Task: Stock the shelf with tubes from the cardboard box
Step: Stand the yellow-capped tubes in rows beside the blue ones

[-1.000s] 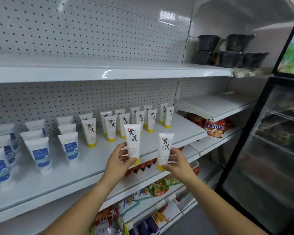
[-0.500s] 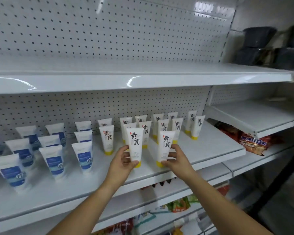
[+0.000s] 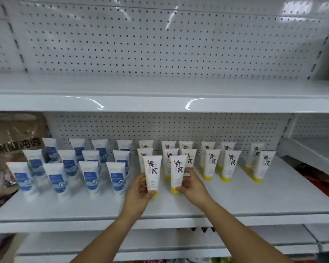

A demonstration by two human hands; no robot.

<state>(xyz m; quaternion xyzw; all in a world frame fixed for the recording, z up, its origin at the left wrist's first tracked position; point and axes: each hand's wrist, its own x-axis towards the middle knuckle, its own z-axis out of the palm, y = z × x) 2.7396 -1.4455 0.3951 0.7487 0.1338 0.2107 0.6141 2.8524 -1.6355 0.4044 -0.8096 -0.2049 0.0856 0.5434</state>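
Head view: each hand, left [image 3: 141, 188] and right [image 3: 190, 184], grips a white yellow-capped plastic tube [image 3: 152, 173] [image 3: 177, 172] (black calligraphy label), cap down over the white metal shelf [image 3: 235, 198].

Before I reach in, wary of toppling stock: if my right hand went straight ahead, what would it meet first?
Likely the standing tube right behind: the held tube in your right hand would hit it first, though the gap is hard to judge.

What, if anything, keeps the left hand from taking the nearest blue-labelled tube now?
Probably it cannot yet. The way is free, as the blue-labelled tube stands just beside the left hand, but that hand grips a yellow-capped tube.
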